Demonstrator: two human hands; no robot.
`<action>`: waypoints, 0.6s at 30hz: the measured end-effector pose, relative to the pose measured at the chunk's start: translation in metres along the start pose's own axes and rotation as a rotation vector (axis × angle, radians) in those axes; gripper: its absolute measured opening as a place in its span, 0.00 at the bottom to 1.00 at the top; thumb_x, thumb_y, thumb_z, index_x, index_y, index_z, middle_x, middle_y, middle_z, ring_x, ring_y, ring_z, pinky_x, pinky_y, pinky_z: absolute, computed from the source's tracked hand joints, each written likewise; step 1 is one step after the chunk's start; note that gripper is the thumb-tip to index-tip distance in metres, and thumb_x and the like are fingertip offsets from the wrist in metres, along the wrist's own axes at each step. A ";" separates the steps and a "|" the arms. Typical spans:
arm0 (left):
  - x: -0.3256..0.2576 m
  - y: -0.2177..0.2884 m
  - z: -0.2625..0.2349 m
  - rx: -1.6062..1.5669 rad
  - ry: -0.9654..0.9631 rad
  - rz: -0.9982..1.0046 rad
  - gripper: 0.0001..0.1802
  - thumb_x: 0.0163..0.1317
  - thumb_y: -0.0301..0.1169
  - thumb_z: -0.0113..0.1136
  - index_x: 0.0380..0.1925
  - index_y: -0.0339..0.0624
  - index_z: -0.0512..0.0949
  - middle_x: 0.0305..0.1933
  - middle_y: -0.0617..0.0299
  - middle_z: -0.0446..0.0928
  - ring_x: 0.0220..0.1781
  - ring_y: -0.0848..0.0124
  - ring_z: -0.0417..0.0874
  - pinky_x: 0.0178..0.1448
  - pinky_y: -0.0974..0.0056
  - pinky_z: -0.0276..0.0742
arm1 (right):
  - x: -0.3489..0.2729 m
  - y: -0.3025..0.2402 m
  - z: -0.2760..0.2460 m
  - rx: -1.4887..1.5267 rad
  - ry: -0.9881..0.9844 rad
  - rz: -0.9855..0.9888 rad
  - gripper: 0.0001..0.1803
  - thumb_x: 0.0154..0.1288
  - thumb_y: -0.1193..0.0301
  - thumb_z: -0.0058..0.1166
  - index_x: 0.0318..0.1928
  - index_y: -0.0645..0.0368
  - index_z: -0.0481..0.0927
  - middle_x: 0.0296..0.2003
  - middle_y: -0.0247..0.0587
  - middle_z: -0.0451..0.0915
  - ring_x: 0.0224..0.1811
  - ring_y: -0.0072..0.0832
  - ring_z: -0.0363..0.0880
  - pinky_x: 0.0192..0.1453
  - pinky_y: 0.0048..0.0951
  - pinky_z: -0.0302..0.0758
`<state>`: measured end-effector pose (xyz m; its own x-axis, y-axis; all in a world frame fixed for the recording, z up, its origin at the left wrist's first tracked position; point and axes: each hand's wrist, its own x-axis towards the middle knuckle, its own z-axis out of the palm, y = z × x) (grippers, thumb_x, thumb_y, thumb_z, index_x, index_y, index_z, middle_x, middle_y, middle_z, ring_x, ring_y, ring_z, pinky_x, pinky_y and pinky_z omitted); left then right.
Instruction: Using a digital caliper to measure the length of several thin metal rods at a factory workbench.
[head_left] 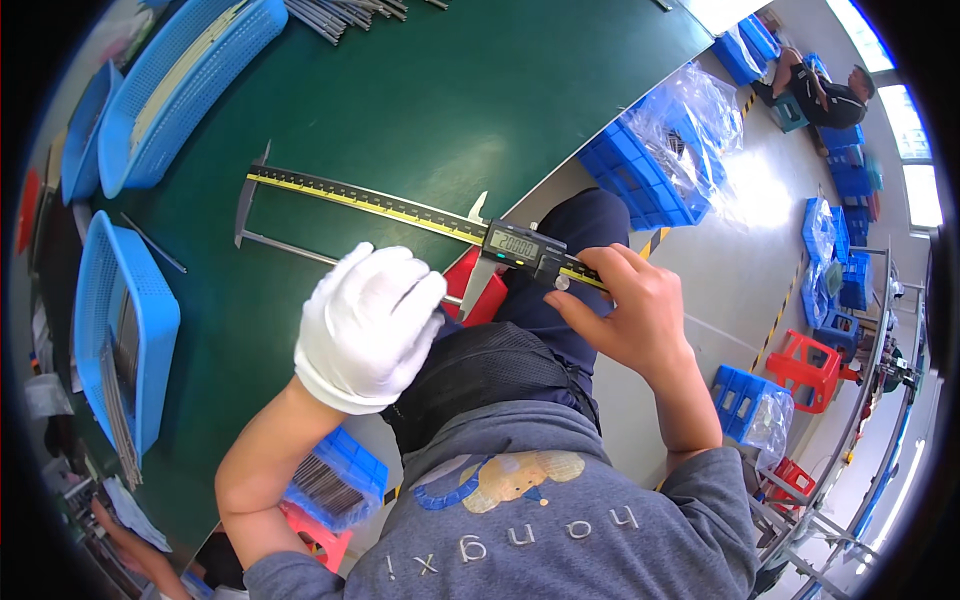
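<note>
We see one green table (420, 110) filling the upper left of the frame. On it lie three blue mesh baskets: the biggest (190, 85) at the top left holds a bundle of pale thin rods, a second (85, 130) is tucked at its left edge with contents we cannot make out, and the third (125, 340) at the left holds dark thin rods. A loose heap of grey rods (345, 15) lies at the top edge.

On the floor, upper right, stands a group of blue plastic crates (650, 165) under clear plastic sheeting; we cannot count them exactly. More blue crates stand at the right, with two red stools (815, 365) among them. One blue crate (335, 480) of dark rods sits at lower centre.

One long digital caliper (400, 210) runs from the table's middle to the centre of the frame, with one thin rod (290, 248) between its jaws.

Our left hand (365, 325), in a white glove, is closed on the rod near the table edge. Our bare right hand (625, 315) grips the caliper's slider end, thumb at its wheel.
</note>
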<state>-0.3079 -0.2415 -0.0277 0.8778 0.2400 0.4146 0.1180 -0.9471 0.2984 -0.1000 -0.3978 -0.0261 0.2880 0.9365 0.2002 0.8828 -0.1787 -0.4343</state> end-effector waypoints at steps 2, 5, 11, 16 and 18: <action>-0.003 0.002 0.005 0.059 0.012 -0.015 0.18 0.40 0.28 0.66 0.36 0.41 0.78 0.39 0.58 0.77 0.44 0.58 0.79 0.52 0.54 0.77 | 0.001 -0.001 0.004 -0.011 0.000 0.033 0.18 0.51 0.56 0.65 0.33 0.56 0.78 0.23 0.35 0.75 0.21 0.35 0.77 0.23 0.33 0.71; -0.008 0.001 0.013 0.183 0.070 0.054 0.15 0.44 0.28 0.60 0.36 0.40 0.78 0.39 0.58 0.77 0.45 0.59 0.79 0.49 0.56 0.78 | 0.001 0.000 0.004 0.010 0.041 0.024 0.18 0.50 0.57 0.67 0.33 0.56 0.78 0.23 0.35 0.75 0.20 0.34 0.76 0.23 0.32 0.71; -0.012 0.004 0.009 0.095 0.040 0.022 0.13 0.44 0.32 0.64 0.33 0.48 0.81 0.37 0.60 0.79 0.40 0.62 0.80 0.47 0.58 0.79 | 0.000 -0.007 0.002 0.026 0.021 0.037 0.15 0.49 0.64 0.67 0.33 0.57 0.77 0.22 0.37 0.74 0.18 0.34 0.74 0.22 0.31 0.69; 0.013 -0.009 -0.039 0.080 0.176 0.138 0.13 0.46 0.30 0.63 0.35 0.47 0.82 0.39 0.61 0.80 0.39 0.62 0.82 0.43 0.57 0.80 | -0.002 0.000 -0.003 0.027 0.056 0.042 0.15 0.47 0.66 0.67 0.33 0.58 0.77 0.23 0.39 0.76 0.20 0.34 0.76 0.23 0.31 0.71; 0.050 -0.034 -0.069 0.144 0.223 0.187 0.17 0.45 0.26 0.64 0.40 0.43 0.82 0.37 0.59 0.81 0.33 0.61 0.83 0.38 0.61 0.80 | -0.005 0.004 -0.003 0.041 0.043 0.043 0.15 0.50 0.62 0.66 0.33 0.57 0.78 0.26 0.41 0.78 0.26 0.37 0.80 0.27 0.33 0.75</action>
<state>-0.3001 -0.1830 0.0418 0.7689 0.0845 0.6337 0.0426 -0.9958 0.0810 -0.0965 -0.4039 -0.0267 0.3417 0.9143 0.2174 0.8538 -0.2053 -0.4784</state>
